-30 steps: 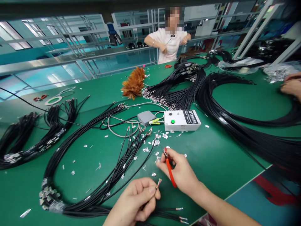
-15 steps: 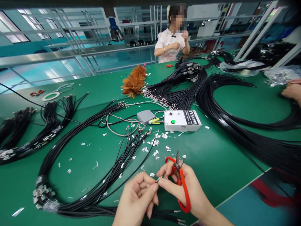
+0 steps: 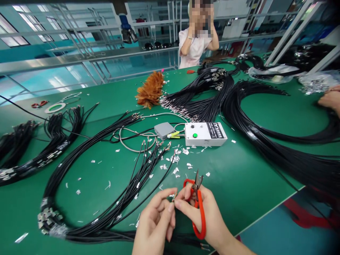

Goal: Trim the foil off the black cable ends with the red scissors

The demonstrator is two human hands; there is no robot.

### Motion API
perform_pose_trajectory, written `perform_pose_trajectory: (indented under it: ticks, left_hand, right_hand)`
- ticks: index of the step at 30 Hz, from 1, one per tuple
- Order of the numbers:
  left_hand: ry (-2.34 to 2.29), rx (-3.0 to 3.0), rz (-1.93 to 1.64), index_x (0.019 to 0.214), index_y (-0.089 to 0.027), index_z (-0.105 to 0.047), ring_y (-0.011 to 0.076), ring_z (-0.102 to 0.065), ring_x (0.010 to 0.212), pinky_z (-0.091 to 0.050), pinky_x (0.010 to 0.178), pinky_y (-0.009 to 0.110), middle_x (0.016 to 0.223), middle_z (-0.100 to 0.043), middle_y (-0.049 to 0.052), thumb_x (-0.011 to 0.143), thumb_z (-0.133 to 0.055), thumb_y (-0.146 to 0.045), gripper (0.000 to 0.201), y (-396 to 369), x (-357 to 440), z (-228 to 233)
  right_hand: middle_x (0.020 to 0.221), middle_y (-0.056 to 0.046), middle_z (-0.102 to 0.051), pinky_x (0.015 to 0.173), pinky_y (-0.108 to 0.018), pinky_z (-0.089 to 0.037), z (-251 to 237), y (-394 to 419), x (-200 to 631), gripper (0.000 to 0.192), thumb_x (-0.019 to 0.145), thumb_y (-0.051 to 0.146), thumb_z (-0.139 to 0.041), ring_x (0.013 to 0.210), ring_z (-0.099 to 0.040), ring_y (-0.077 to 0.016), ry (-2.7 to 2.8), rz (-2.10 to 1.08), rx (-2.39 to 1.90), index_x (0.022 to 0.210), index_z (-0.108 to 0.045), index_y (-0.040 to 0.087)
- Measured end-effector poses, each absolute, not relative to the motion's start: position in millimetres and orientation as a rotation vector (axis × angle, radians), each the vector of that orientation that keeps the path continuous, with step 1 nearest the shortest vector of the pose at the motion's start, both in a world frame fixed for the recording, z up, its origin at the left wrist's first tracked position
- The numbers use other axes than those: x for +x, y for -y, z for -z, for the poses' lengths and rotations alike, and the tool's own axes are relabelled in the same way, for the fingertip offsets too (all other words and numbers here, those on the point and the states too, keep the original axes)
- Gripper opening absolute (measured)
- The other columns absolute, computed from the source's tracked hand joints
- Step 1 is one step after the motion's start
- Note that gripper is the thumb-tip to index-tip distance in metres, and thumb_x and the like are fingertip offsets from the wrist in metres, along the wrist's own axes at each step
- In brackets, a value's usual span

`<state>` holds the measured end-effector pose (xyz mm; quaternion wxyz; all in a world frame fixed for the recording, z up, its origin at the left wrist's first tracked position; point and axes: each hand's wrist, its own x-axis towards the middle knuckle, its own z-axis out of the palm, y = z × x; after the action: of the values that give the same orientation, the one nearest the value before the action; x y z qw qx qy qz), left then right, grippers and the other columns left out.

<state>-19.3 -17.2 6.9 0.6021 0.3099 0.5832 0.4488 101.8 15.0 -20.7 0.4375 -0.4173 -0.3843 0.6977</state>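
Observation:
My left hand (image 3: 155, 223) pinches the stripped end of a thin black cable (image 3: 173, 197) at the near edge of the green table (image 3: 239, 177). My right hand (image 3: 204, 216) carries red-handled scissors (image 3: 198, 203) looped on its fingers, blades pointing up, while its thumb and forefinger meet the same cable end. Both hands touch at the fingertips. The cable runs back into a looped bundle of black cables (image 3: 87, 212) lying to the left.
A white tester box (image 3: 204, 134) with a green button and a grey box (image 3: 164, 130) sit mid-table, foil scraps around them. Large black cable bundles (image 3: 265, 134) fill the right and far left. A feather duster (image 3: 151, 90) lies behind. A person stands across the table; another hand (image 3: 329, 99) at right.
My right hand swung the scissors upright and came in to my left hand; the fingertips now meet on the cable end. The person opposite raised both hands to the face.

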Motion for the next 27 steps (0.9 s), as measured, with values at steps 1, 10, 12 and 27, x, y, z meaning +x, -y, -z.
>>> perform_pose_trajectory:
  ticks: [1,10,12,27]
  left_hand:
    - [-1.345,0.731,-1.028,0.111,-0.008,-0.051,0.005,-0.034,0.044,-0.024,0.043,0.018,0.057,-0.043,-0.003,0.082,-0.059,-0.045,0.047,17,-20,-7]
    - [-1.339,0.631,-1.032,0.087,-0.012,-0.057,-0.0005,-0.029,0.04,-0.01,0.046,0.02,0.066,-0.051,-0.001,0.078,-0.066,-0.043,0.033,13,-19,-11]
    - [-1.351,0.557,-1.046,0.084,-0.012,-0.056,-0.0009,-0.029,0.041,-0.01,0.046,0.021,0.073,-0.054,0.001,0.079,-0.064,-0.043,0.033,13,-18,-8]
    - [-1.184,0.451,-1.107,0.08,-0.013,-0.044,0.0018,-0.029,0.048,-0.016,0.048,0.021,0.074,-0.043,-0.002,0.09,-0.052,-0.035,0.025,11,-34,-20]
  right_hand:
    - [0.073,-0.001,-0.054,0.07,-0.023,-0.044,21,-15,101,0.035,0.072,0.029,-0.071,0.07,-0.052,-0.0107,0.954,-1.736,-1.038,0.073,-0.04,0.015]
    - [0.077,-0.001,-0.054,0.07,-0.024,-0.042,14,-18,107,0.033,0.07,0.024,-0.071,0.072,-0.051,-0.0117,1.064,-1.779,-1.061,0.072,-0.04,0.015]
    - [0.077,-0.001,-0.055,0.07,-0.025,-0.041,13,-16,108,0.025,0.078,0.025,-0.063,0.071,-0.05,-0.0114,1.203,-1.711,-1.078,0.074,-0.041,0.015]
    - [0.07,0.001,-0.052,0.062,-0.027,-0.03,12,-32,135,0.037,0.072,0.049,-0.07,0.063,-0.044,-0.0118,2.132,-1.012,-1.366,0.071,-0.052,0.016]
